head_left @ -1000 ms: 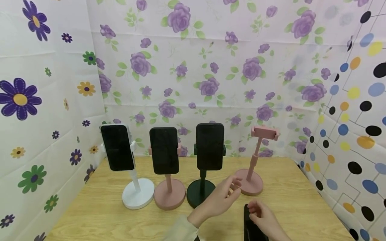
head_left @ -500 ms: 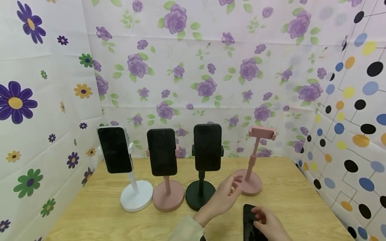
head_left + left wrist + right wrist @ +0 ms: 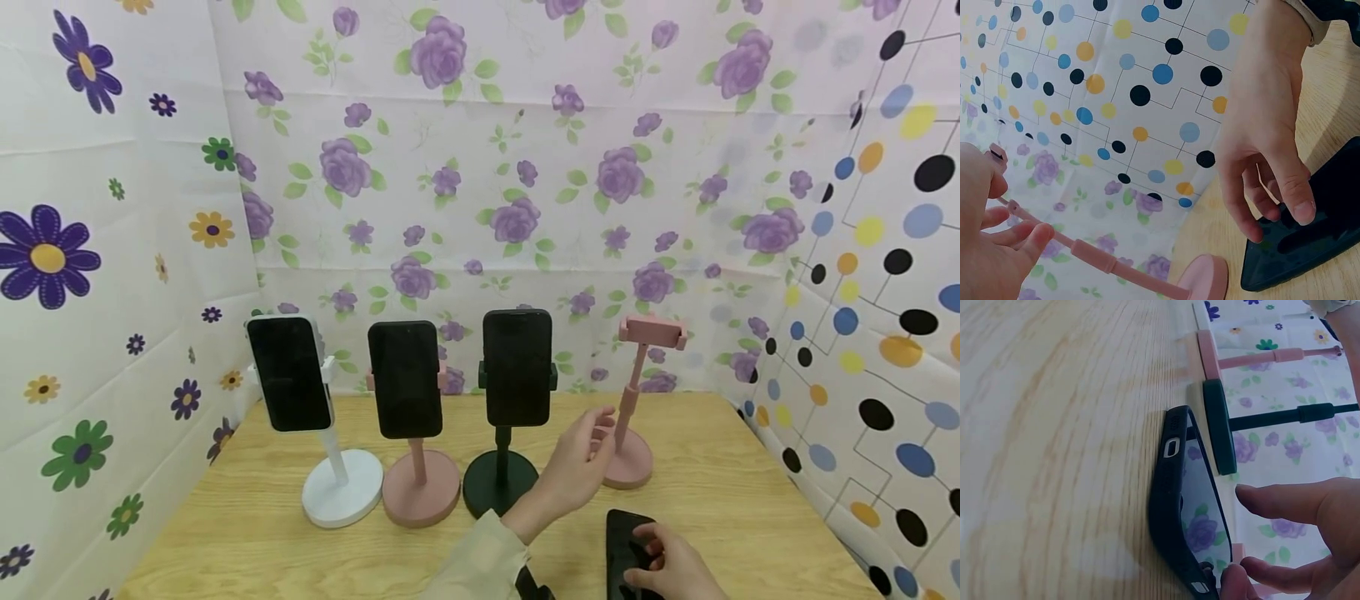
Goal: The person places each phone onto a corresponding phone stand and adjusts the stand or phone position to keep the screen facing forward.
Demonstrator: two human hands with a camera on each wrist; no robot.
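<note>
A black smartphone (image 3: 621,542) lies face up on the wooden table at the front right. Over its right side hovers my right hand (image 3: 673,568), thumb and fingers parted; in the right wrist view its fingertips (image 3: 1235,581) are right at the screen's edge. My left hand (image 3: 573,458) is raised beside the post of a pink phone stand (image 3: 628,462), its fingers loosely bent and holding nothing. This stand's cradle (image 3: 652,332) at the top bears no phone. In the left wrist view, left-hand fingers (image 3: 1022,240) overlap the pink post (image 3: 1094,255).
Left of the pink stand stand a dark green stand (image 3: 501,483), another pink stand (image 3: 422,492) and a white stand (image 3: 343,492), each holding an upright phone. Floral and dotted cloths (image 3: 885,275) hang around the wooden table (image 3: 247,550).
My left hand has moved up and right, closer to the pink stand's post. My right hand has shifted slightly down and right over the phone, its thumb and fingers spreading apart.
</note>
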